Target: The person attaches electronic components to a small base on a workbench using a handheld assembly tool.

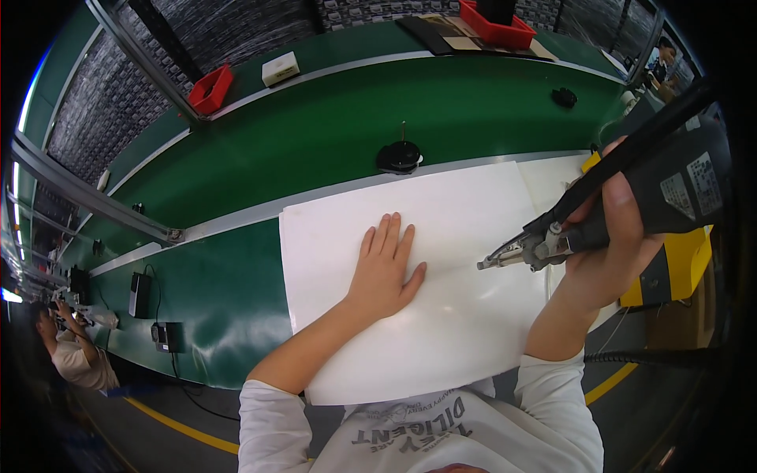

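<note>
Under the left hand lies one large white sheet, and the palm rests flat on it with the fingers spread a little and holding nothing. To the right of that hand, the right hand is wrapped around one dark powered hand tool, its metal tip pointing left and hovering close above the sheet, just beside the left thumb. Whether the tip touches the sheet cannot be told. One black cable runs up and away from the tool.

Beyond the fingers of the left hand, one round black object with a thin upright stem sits on the green belt. Two red bins stand farther off: one up to the left, one up to the right. One small white box sits near the left bin. One yellow container shows just behind the right hand.

The table is dark green with pale rails along it. The floor below is grey with a yellow line. Another person sits far off to the left.
</note>
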`<state>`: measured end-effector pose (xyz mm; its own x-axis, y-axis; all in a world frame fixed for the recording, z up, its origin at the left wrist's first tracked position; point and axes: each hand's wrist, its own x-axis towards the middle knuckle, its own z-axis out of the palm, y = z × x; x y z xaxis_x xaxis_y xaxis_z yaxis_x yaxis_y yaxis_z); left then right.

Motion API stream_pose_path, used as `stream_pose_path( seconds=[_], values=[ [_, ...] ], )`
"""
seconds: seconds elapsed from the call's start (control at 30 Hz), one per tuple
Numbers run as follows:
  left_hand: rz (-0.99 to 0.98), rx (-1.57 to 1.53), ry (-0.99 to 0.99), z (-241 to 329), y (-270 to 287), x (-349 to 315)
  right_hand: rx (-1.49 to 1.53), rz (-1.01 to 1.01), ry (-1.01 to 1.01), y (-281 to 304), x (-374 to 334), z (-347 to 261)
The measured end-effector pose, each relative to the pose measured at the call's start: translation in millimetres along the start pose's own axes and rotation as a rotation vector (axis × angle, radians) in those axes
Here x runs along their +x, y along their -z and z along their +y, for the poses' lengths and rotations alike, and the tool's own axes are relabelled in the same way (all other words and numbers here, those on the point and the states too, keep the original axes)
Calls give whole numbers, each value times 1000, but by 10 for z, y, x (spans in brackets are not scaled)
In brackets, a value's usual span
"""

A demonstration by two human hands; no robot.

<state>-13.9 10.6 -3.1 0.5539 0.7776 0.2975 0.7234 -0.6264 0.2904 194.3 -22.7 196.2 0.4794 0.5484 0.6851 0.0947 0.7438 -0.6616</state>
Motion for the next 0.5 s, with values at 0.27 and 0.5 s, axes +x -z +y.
stream_pose_path(
  seconds=[0.27, 0.5],
  values=[
    [-1, -5, -10, 7, -8, 9, -207, 64, 2, 26, -29, 30],
    [-4, -5, -9, 11, -6, 13, -172, 28, -7, 25, -44, 30]
  ],
)
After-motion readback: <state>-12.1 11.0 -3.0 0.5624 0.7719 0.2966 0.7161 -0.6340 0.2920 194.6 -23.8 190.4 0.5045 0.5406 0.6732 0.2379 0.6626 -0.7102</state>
